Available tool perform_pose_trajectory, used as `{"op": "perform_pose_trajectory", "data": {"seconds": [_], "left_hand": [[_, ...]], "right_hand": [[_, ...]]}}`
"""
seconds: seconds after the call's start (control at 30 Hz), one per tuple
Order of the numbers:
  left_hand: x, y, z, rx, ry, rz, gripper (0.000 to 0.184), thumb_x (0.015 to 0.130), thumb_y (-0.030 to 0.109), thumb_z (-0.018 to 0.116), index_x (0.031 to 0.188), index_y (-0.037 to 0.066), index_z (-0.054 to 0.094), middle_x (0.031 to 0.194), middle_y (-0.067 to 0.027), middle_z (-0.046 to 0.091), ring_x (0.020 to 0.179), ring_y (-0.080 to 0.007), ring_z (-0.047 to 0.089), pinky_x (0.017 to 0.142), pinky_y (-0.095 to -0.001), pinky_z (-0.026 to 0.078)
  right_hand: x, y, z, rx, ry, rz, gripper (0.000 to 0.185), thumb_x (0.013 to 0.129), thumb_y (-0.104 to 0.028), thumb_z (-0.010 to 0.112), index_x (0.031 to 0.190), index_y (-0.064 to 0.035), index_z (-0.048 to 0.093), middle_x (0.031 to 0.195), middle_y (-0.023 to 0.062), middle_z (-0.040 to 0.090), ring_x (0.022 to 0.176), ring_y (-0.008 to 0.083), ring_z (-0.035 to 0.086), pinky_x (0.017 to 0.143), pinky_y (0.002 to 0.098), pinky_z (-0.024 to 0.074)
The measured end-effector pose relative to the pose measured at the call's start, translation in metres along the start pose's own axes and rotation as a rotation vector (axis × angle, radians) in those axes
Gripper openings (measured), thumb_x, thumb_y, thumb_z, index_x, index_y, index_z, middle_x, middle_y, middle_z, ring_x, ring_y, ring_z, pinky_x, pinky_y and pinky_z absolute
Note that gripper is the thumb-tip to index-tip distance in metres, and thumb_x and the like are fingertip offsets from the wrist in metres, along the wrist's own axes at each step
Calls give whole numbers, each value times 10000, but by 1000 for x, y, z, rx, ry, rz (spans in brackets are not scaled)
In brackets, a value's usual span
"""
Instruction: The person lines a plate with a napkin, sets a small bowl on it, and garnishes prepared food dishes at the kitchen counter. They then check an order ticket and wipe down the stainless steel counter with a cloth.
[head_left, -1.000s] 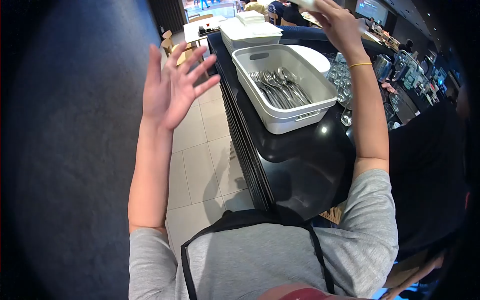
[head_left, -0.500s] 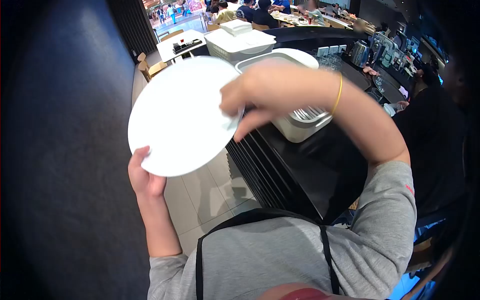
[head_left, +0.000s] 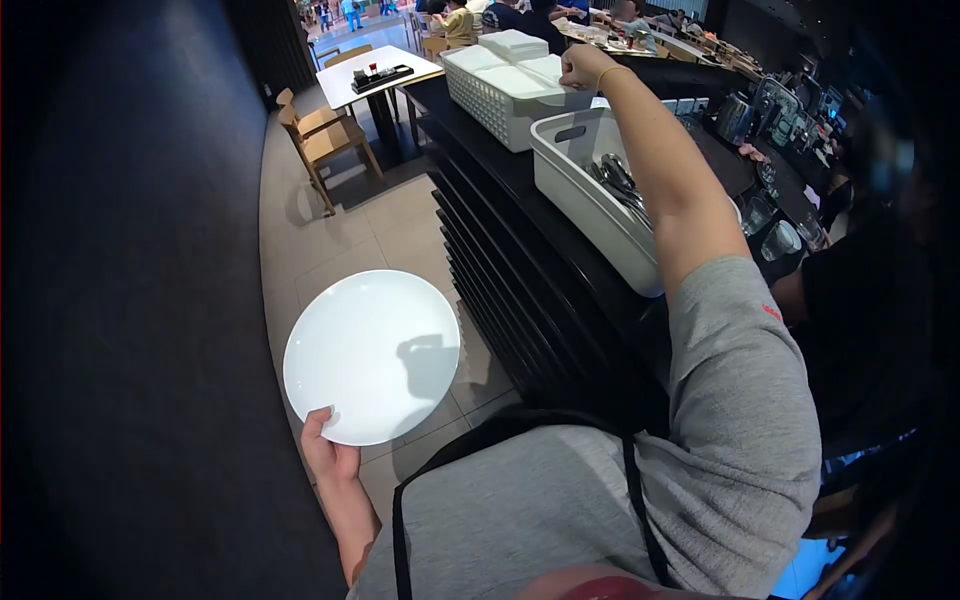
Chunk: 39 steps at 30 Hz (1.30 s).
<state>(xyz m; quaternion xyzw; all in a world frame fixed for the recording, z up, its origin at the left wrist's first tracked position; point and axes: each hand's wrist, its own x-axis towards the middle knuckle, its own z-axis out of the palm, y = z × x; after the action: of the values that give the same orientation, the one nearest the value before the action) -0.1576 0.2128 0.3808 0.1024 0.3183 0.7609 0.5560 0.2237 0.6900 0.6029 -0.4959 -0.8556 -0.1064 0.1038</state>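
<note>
My left hand (head_left: pixel 332 445) grips the near edge of a round white plate (head_left: pixel 365 350), thumb on the upper face and the fingers hidden underneath. The plate is bare, with a dark shadow across its right side. My right hand (head_left: pixel 583 70) is stretched far forward, its fingers curled in, just beside the folded white napkins (head_left: pixel 512 45) on a light perforated basket (head_left: pixel 490 105). Whatever it may hold is too small to make out. Below my right forearm, a light grey bin (head_left: pixel 580 205) contains metal cutlery (head_left: pixel 618 178), partly covered by the arm.
Basket and bin stand on a black counter (head_left: pixel 480 160) with slatted sides. Glasses (head_left: pixel 780 240) and a metal jug (head_left: pixel 735 112) are on the right, near a person in dark clothing (head_left: pixel 870 290). A dark wall (head_left: pixel 150 300) runs along the left; wooden chairs (head_left: pixel 330 145) and a white table (head_left: pixel 375 70) lie ahead.
My right hand has left the plate and reached forward to the napkin basket. My left hand has lowered the plate, still gripped. The view has shifted, showing more of the bin and chairs.
</note>
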Motion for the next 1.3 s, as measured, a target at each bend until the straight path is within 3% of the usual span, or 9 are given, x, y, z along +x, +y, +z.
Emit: {"op": "perform_pose_trajectory", "data": {"seconds": [0.2,0.3,0.63,0.87,0.9,1.03,1.13,1.17,1.3], "left_hand": [[15,-8,-3,27,-7,-52,526,758,56,489,1260,-62,386,1216,-188,506,1098,-314,522,956,-440,436],[27,-10,1,24,-25,-95,548,747,58,500,1268,-60,379,1214,-201,502,1113,-333,508,974,-456,416],[58,-19,-1,50,-87,-316,508,759,82,501,1234,-66,396,1144,-184,542,1043,-315,551,927,-417,448],[77,-17,-20,54,-115,-362,453,771,95,505,1192,-61,446,1090,-165,576,987,-302,579,883,-409,472],[80,-17,-21,59,-125,-376,453,771,95,505,1192,-61,446,1090,-165,576,987,-302,579,883,-409,472],[99,-15,-32,83,-205,-364,444,776,95,493,1187,-65,452,1094,-172,575,995,-302,573,886,-412,468],[99,-8,-5,82,-260,-386,488,762,104,485,1212,-75,429,1122,-189,559,1015,-311,563,902,-424,456],[98,-3,6,105,-262,-382,512,752,106,484,1225,-78,416,1137,-194,550,1026,-316,558,909,-428,452],[92,2,32,97,-392,-427,579,732,107,479,1272,-73,370,1187,-211,519,1067,-345,537,927,-439,446]], "right_hand": [[-5,-12,-10,-44,-60,33,203,596,-258,684,593,-55,681,632,146,636,631,281,637,609,350,509],[-7,-22,-8,-143,-20,125,271,598,-155,681,831,-17,694,879,215,648,834,328,647,734,393,521],[3,-31,-1,-229,-104,349,315,645,-175,624,911,-16,682,944,184,653,889,314,643,756,400,514],[-11,-8,-28,-73,110,231,317,707,-315,592,813,-36,697,810,193,649,743,313,632,721,379,495],[-18,-5,-32,-51,215,234,286,732,-317,637,742,-34,676,675,118,648,624,232,619,612,354,474],[-37,15,-54,106,289,351,250,756,-240,621,853,-13,658,779,119,651,681,231,621,655,334,480],[-84,-61,-100,222,217,221,283,760,-161,666,1006,-33,612,935,162,636,787,262,602,777,313,472],[-105,-81,-96,48,441,-136,208,756,-156,604,886,2,644,876,118,632,766,229,616,706,332,475],[-206,-198,-102,113,270,-149,252,642,-145,652,869,-54,593,939,128,603,836,303,614,716,391,503]]}}
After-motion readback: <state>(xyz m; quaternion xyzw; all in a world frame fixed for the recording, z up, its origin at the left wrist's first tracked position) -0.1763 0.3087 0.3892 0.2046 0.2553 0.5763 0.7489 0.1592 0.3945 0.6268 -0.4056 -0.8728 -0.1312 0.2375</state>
